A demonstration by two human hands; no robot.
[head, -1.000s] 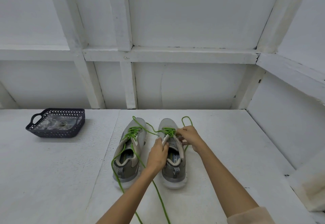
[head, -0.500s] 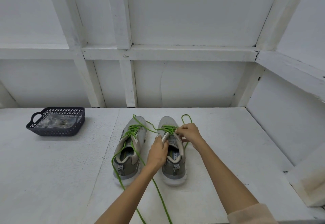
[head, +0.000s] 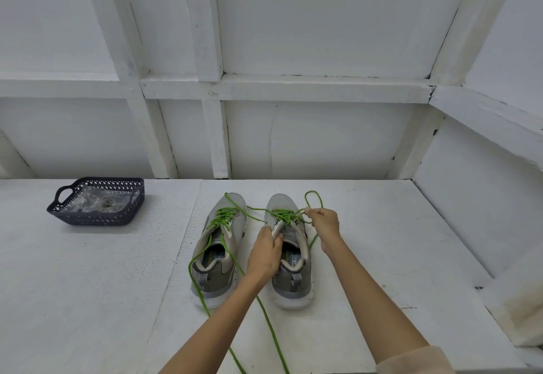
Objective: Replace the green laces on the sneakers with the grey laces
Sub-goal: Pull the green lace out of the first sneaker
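Two grey sneakers stand side by side, toes away from me, on the white table. The left sneaker has a loosened green lace trailing toward me. On the right sneaker my left hand grips the tongue. My right hand pinches that shoe's green lace at its right eyelets and holds it pulled out sideways. A loop of lace lies beyond the hand. Grey laces seem to lie bagged in the dark basket.
The dark perforated basket with clear plastic bags stands at the table's far left. White panelled walls close the back and the right side. A white ledge juts in at the right. Long green lace ends run to the table's near edge.
My right hand has moved right, drawing the green lace out from the right sneaker. My left hand keeps its hold on the tongue.
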